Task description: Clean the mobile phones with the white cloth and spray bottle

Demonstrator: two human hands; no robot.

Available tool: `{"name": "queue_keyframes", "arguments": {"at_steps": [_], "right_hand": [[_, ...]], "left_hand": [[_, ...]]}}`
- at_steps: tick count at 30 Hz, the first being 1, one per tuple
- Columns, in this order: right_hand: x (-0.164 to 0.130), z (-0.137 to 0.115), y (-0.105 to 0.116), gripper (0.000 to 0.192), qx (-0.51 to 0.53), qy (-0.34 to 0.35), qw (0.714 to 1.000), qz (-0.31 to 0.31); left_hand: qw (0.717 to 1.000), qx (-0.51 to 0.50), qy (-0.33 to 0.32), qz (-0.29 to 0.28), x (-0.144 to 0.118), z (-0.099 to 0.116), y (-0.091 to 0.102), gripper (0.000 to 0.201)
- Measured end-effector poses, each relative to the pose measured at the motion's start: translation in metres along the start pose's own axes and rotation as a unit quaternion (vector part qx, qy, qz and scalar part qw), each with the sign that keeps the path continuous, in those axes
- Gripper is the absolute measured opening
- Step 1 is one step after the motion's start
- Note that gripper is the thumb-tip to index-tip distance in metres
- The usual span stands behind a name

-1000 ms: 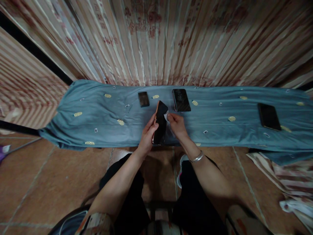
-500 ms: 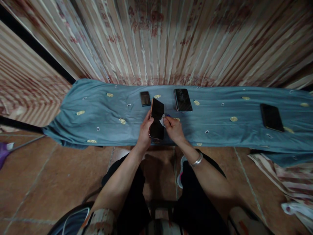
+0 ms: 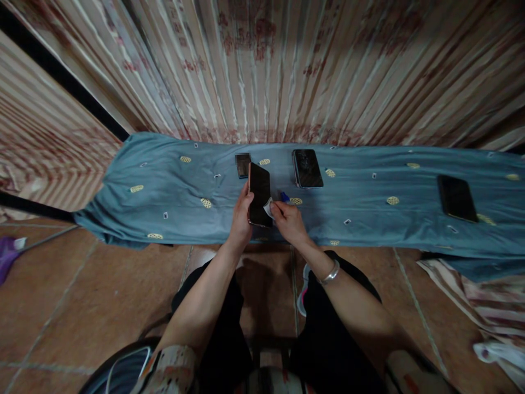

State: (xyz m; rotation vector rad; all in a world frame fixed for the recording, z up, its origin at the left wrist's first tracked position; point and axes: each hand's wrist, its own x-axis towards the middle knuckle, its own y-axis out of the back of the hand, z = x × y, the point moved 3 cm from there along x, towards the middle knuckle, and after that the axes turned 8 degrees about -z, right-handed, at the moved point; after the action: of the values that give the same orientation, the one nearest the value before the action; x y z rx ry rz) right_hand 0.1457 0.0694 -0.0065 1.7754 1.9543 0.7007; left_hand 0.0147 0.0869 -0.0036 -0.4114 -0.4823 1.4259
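My left hand [image 3: 241, 215] is wrapped round a dark smartphone [image 3: 260, 189] with a copper-coloured edge, its black screen tilted up. Pinched in the fingers of my right hand [image 3: 289, 220] is a small white triangular piece [image 3: 268, 208], touching the phone's right edge near its lower end. Whether it is a pick or a folded wipe I cannot tell. Just beyond my right fingers a small blue object [image 3: 284, 197] lies on the cloth. A small dark flat rectangle [image 3: 243, 165] rests behind the phone's top.
A blue patterned cloth [image 3: 356, 205] covers the long bench. On it lie a dark phone-like device [image 3: 308, 168], apparently stacked on another, and a black phone [image 3: 456, 197] far right. A striped curtain [image 3: 254, 71] hangs behind. A purple object [image 3: 7, 256] stands on the tiled floor at left.
Both hands have shifted slightly left with the phone, and the white piece now sits lower on its right edge. More of the blue object shows beside my right hand.
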Motion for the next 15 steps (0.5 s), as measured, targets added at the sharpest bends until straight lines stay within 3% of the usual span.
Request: {"name": "queue_keyframes", "arguments": {"at_steps": [12,15], "right_hand": [[-0.012,-0.005,-0.003,0.031,0.001,0.016,0.999,-0.033],[-0.016,-0.006,-0.004,0.032,-0.018,0.018,0.999,-0.035]], "left_hand": [[0.998,-0.001,0.012,0.056,0.006,0.001,0.004,0.048],[0.995,-0.024,0.043,0.082,0.005,0.001,0.005,0.046]]}}
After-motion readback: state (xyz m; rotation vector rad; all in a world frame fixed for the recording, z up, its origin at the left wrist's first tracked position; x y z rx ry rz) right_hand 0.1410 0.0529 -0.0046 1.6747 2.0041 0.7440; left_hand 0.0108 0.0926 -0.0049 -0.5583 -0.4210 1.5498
